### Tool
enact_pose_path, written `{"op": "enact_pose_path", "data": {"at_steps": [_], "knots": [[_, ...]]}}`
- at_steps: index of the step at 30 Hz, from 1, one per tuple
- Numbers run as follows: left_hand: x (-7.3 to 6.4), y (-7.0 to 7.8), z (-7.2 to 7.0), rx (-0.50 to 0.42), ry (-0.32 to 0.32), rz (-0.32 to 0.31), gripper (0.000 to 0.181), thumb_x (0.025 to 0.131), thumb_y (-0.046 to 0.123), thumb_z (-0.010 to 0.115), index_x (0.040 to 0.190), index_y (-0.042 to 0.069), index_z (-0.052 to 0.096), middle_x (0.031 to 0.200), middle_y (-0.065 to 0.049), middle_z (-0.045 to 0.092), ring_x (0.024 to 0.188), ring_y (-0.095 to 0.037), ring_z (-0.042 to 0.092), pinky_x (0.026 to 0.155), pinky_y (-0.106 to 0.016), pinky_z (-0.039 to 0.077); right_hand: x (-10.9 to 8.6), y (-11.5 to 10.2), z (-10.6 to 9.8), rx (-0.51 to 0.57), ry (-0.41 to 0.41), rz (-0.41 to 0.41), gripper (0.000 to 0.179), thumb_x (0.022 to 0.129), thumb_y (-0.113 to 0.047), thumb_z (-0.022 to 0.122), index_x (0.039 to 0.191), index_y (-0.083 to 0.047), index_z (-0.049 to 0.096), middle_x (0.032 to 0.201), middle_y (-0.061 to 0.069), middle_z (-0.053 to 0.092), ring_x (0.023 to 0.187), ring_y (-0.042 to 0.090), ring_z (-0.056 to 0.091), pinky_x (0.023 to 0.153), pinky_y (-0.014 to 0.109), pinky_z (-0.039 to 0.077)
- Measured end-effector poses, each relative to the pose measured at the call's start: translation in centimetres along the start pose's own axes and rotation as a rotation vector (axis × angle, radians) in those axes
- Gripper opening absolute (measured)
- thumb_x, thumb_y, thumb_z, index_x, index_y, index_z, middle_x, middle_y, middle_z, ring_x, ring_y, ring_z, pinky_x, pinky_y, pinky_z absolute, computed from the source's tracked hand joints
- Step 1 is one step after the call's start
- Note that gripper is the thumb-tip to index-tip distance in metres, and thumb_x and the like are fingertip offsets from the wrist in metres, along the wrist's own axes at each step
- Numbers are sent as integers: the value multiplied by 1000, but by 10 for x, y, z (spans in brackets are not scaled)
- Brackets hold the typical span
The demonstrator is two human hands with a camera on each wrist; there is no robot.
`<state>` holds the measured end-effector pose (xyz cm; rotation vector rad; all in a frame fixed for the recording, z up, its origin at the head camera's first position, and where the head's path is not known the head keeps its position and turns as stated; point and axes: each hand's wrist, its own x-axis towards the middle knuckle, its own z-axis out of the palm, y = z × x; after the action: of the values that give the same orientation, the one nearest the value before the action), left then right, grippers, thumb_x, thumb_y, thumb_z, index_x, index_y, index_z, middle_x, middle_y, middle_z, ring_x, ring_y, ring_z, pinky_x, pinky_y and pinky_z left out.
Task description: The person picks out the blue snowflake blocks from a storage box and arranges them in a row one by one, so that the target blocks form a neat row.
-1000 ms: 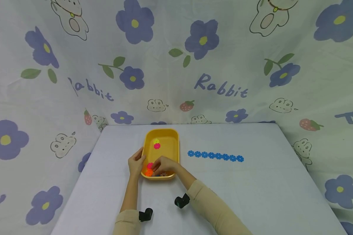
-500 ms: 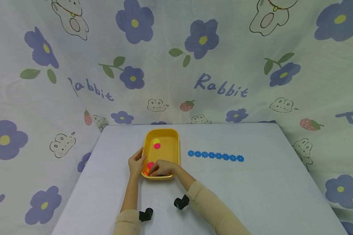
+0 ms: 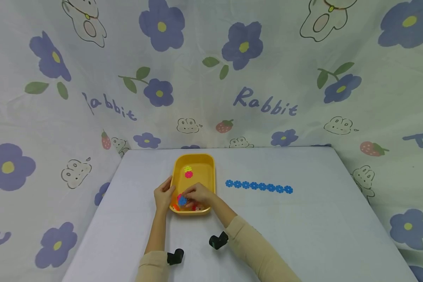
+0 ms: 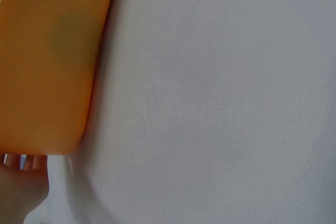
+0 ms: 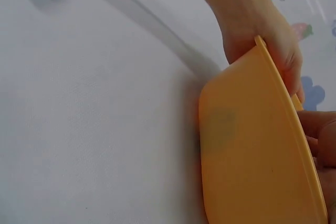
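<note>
A yellow plastic tray stands on the white table. My left hand grips its left rim, with the thumb on the inner side; the right wrist view also shows this left hand at the tray's wall. Over the tray's near part, my right hand pinches a blue flower-shaped piece between its fingertips. Beneath it are an orange piece and a red one, both partly hidden. Farther back in the tray lie a yellow flower piece and a pink one.
To the right of the tray, a row of several blue flower pieces lies end to end on the white tabletop. A patterned cloth hangs behind and at both sides. Black wrist mounts stick out from the sleeves.
My right hand was rummaging among the pieces at the tray's near end. It has risen slightly, now with a blue flower piece in its fingertips. The left hand keeps its grip.
</note>
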<state>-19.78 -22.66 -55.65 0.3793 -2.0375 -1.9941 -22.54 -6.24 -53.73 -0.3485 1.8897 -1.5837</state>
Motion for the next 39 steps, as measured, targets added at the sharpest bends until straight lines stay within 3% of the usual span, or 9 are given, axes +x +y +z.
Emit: {"op": "enact_pose_path", "data": {"at_steps": [5,10,17,24,32,39], "knots": [[0,1,2,-1,9,-11,42,88,-7,55,129,-5,53,132,-23,51,123,-33,48,79,-6,47,2,-3,-3,246,166,22,24,94,-6,55,113,3,66,88,16,69,77,30,70,70,34,58],[-1,2,3,6,9,-18,42,87,-7,56,129,-4,53,132,-23,51,123,-33,48,78,-5,47,2,-4,-5,357,217,20,24,93,-3,54,115,4,64,91,17,69,82,32,70,79,40,55],[-1,3,3,11,-7,-4,42,88,-6,55,130,-4,53,133,-23,50,123,-32,48,79,-5,46,-5,-6,-7,409,209,-7,26,90,-2,59,115,4,63,93,17,69,85,31,69,82,39,54],[-1,2,1,37,2,-24,42,89,-3,55,130,-2,54,133,-20,52,122,-28,50,81,-6,46,-26,-12,-22,426,209,-106,30,89,-1,60,117,10,60,96,22,69,85,28,70,82,40,53],[0,2,0,35,-1,-15,41,88,-4,55,130,-2,54,133,-21,52,123,-29,50,83,-6,46,-65,-8,-62,353,318,-151,30,90,-3,59,118,9,59,95,19,70,82,22,70,82,40,54],[-1,1,0,27,3,-4,42,88,-6,55,129,-3,54,132,-21,53,122,-29,50,82,-6,46,-98,9,-110,408,395,-223,33,90,2,58,120,15,54,88,11,71,78,17,70,76,32,57]]}}
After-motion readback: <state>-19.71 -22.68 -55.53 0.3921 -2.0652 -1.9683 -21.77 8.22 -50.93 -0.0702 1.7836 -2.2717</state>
